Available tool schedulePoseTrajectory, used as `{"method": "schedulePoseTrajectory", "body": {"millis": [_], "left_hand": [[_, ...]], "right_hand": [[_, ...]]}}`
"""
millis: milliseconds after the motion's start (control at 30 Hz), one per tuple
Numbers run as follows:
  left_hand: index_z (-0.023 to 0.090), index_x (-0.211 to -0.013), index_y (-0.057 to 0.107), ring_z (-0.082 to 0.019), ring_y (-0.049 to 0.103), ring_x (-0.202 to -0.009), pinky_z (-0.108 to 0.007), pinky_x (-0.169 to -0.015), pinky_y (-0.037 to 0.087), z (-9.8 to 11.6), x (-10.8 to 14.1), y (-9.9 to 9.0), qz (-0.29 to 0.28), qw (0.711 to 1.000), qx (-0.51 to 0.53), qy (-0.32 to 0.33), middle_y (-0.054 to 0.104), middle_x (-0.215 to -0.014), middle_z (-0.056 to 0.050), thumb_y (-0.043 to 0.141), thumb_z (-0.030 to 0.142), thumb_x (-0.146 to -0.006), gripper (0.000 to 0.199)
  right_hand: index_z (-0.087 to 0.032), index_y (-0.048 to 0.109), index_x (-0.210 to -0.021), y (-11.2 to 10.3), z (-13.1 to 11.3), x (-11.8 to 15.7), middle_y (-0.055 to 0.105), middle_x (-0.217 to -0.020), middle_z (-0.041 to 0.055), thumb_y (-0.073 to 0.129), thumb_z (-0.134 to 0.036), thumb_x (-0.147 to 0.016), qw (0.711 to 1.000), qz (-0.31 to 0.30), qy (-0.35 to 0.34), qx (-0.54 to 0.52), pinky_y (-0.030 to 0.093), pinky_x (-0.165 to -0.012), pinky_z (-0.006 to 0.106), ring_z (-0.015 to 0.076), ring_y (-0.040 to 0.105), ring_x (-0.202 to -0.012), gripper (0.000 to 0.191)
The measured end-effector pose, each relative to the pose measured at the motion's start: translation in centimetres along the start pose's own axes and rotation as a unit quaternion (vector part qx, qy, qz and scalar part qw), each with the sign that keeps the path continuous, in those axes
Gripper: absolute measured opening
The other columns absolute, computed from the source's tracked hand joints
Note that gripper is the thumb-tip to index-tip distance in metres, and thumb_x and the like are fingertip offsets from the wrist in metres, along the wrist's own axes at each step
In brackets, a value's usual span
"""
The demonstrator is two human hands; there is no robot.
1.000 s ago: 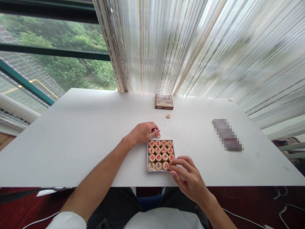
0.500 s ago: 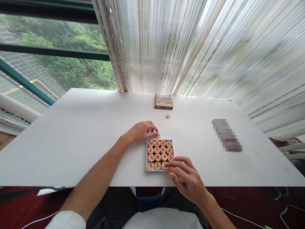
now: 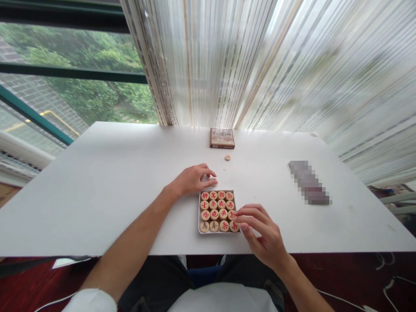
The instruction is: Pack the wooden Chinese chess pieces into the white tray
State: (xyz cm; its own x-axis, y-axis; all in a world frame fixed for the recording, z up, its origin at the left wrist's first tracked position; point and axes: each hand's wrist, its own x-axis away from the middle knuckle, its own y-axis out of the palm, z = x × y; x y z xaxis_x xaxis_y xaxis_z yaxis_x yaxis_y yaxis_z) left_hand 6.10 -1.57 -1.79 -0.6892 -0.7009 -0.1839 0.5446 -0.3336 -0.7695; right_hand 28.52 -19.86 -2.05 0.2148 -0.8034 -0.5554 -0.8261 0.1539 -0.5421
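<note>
Round wooden Chinese chess pieces [image 3: 213, 205] fill a shallow white box [image 3: 199, 212] in rows. Most have red characters; two in the near row have black ones. Just beyond the box's far left corner, my left hand [image 3: 196, 178] rests on the table, thumb and forefinger apart with nothing visible between them. At the box's right edge, my right hand [image 3: 261, 229] is open, its stretched fingertips at a red-marked piece [image 3: 231, 215]. I cannot tell whether they touch it. One loose chess piece [image 3: 227, 158] lies beyond the box.
A brown printed box lid [image 3: 222, 138] lies near the back edge of the white table [image 3: 130, 173]. On the right sits a pixelated grey object [image 3: 308, 182]. String curtains [image 3: 208, 65] hang behind the table, beside a window at left.
The piece at my left fingertips is gone from there, and those fingers are apart. My right hand has shifted right, uncovering the near right corner piece in the box.
</note>
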Motion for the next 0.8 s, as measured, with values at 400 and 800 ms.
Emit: {"method": "schedulePoseTrajectory", "body": {"millis": [400,800], "left_hand": [[0.025,-0.101,0.076,-0.016,0.063,-0.078,-0.027,-0.072,0.048,-0.2,-0.1,-0.2,-0.014,1.000,-0.010,0.000,0.066,-0.098,-0.003,0.066,0.045,-0.087,0.027],[0.021,-0.105,0.068,-0.011,0.061,-0.071,-0.027,-0.073,0.053,-0.2,-0.2,0.0,0.062,0.997,-0.018,0.035,0.062,-0.102,-0.003,0.064,0.036,-0.092,0.021]], "right_hand": [[-0.024,0.072,-0.097,0.5,5.0,-9.6,0.074,-0.096,0.0039,0.057,-0.031,-0.097,0.990,-0.066,0.119,-0.022,0.054,-0.074,0.032,0.0195,0.067,-0.086,0.017],[-0.022,0.063,-0.098,3.2,8.0,-10.1,0.073,-0.089,0.0046,0.061,-0.041,-0.093,0.977,-0.028,0.184,-0.107,0.053,-0.070,0.032,0.0198,0.069,-0.079,0.020]]}}
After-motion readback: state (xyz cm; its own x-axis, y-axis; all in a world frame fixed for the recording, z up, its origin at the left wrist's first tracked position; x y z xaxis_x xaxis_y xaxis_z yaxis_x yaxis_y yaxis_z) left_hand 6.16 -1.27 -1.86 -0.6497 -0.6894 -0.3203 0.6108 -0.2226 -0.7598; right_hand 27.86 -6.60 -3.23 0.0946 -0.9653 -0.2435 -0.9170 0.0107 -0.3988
